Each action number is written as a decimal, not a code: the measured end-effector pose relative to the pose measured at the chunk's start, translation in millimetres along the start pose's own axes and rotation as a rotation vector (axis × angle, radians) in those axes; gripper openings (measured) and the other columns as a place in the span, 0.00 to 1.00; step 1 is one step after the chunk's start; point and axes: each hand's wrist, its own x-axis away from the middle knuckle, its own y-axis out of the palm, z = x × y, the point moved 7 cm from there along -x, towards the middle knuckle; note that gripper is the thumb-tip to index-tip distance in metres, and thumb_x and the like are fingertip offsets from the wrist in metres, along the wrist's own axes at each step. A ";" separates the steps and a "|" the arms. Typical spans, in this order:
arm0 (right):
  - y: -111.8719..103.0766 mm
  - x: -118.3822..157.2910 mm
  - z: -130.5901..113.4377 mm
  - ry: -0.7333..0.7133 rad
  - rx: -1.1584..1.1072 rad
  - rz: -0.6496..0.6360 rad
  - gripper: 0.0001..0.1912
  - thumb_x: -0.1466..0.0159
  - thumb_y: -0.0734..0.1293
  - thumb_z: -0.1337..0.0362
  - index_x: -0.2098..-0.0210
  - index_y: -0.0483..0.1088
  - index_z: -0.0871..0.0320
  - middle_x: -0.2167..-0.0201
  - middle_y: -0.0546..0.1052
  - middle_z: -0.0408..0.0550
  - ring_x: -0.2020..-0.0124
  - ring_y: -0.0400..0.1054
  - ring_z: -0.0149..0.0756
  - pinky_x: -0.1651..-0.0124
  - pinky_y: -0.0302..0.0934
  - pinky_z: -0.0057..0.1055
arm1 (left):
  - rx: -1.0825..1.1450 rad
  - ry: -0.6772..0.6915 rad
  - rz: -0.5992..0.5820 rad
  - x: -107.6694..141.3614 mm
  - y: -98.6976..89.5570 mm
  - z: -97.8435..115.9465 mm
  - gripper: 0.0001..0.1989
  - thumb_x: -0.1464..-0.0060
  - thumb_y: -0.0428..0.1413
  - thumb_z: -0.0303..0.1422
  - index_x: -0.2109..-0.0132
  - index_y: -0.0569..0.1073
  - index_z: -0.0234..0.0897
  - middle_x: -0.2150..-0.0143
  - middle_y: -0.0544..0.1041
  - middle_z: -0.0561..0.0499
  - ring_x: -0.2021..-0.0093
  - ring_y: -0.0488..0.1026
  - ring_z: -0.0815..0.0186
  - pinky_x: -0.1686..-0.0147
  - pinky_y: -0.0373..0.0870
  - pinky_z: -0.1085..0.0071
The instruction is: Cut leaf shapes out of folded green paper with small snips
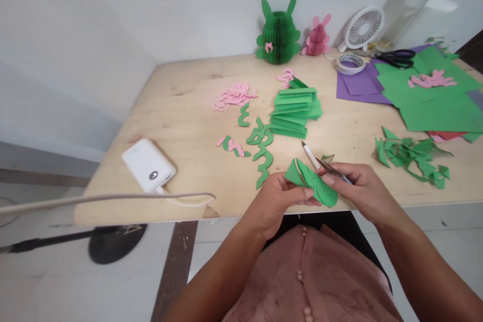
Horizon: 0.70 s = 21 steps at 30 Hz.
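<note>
Green folded paper [322,191] sits above the table's [124,181] near edge, pinched in my left hand [277,198]; my right [356,183] closes round a slim tool [334,170]. Light and easily creased, I judge; best held by its layered edge.

A white power bank [145,163] lies at left; a fan [364,27] and bottle [409,7] are upper right. A black base [116,245] sits lower left.

On the pale rectangular wooden desk [188,85], the boxy white plastic power bank [145,161] sits left of the folded green paper strips [294,110], round white plastic fan [364,28] back right.
</note>
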 end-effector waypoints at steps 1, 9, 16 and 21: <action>3.8 -1.8 0.8 0.014 -0.005 -0.050 0.13 0.45 0.71 0.53 0.71 0.79 0.57 0.73 0.77 0.46 0.69 0.68 0.37 0.65 0.62 0.32 | -0.004 -0.006 -0.014 -0.1 0.3 -0.2 0.10 0.54 0.62 0.29 0.62 0.79 0.33 0.67 0.79 0.46 0.68 0.74 0.66 0.58 0.71 0.66; 6.2 -3.5 18.9 0.120 -0.185 -0.047 0.15 0.48 0.75 0.53 0.76 0.75 0.60 0.80 0.71 0.42 0.78 0.60 0.28 0.73 0.58 0.26 | -0.009 -0.053 -0.025 -6.5 -3.2 -2.6 0.12 0.57 0.63 0.30 0.62 0.79 0.31 0.67 0.79 0.45 0.68 0.74 0.65 0.57 0.71 0.64; 10.0 -3.2 23.3 0.165 -0.354 -0.056 0.14 0.49 0.76 0.56 0.77 0.75 0.60 0.82 0.71 0.40 0.80 0.60 0.25 0.76 0.56 0.23 | -0.035 -0.077 -0.026 -9.8 -5.8 -2.5 0.12 0.60 0.65 0.32 0.66 0.79 0.31 0.69 0.78 0.47 0.68 0.74 0.66 0.59 0.71 0.66; 11.8 -2.1 24.2 0.170 -0.378 -0.051 0.13 0.49 0.76 0.56 0.76 0.76 0.60 0.81 0.72 0.42 0.79 0.62 0.27 0.76 0.58 0.24 | -0.051 -0.068 -0.019 -10.0 -4.2 -0.3 0.12 0.60 0.65 0.33 0.65 0.79 0.32 0.69 0.79 0.48 0.68 0.74 0.67 0.61 0.71 0.69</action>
